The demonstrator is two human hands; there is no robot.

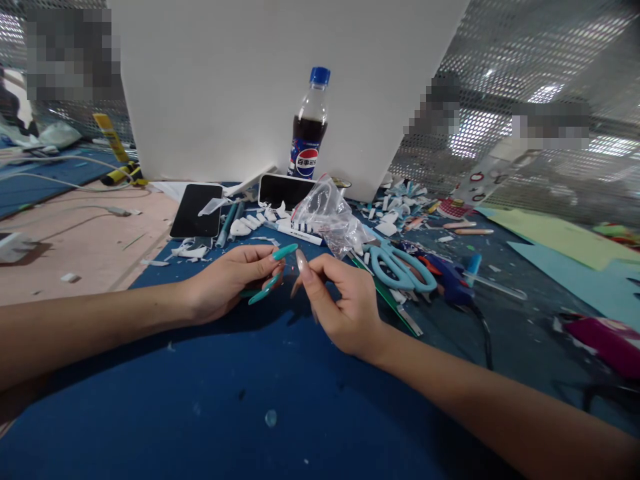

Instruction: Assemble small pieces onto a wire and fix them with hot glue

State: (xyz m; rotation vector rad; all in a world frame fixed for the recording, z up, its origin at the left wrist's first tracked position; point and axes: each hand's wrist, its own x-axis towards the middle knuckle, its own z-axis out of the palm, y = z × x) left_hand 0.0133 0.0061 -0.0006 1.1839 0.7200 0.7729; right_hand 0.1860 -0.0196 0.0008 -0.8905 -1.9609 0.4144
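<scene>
My left hand (227,280) rests on the blue mat (210,400), fingers curled together in a pinch, with long teal nails showing. Close to its right, my right hand (343,300) is also curled, its thumb and forefinger pinched near the left fingertips. Whatever lies between the fingertips is too small to name. A crumpled clear plastic bag (330,217) lies just beyond both hands.
Light-blue scissors (397,263) and a blue glue gun (453,280) lie right of my hands. Two dark phones (196,210) (285,190), a white marker (300,233), white scraps and a cola bottle (309,127) sit behind, before a white board (240,87). Coloured paper sheets (565,240) lie far right.
</scene>
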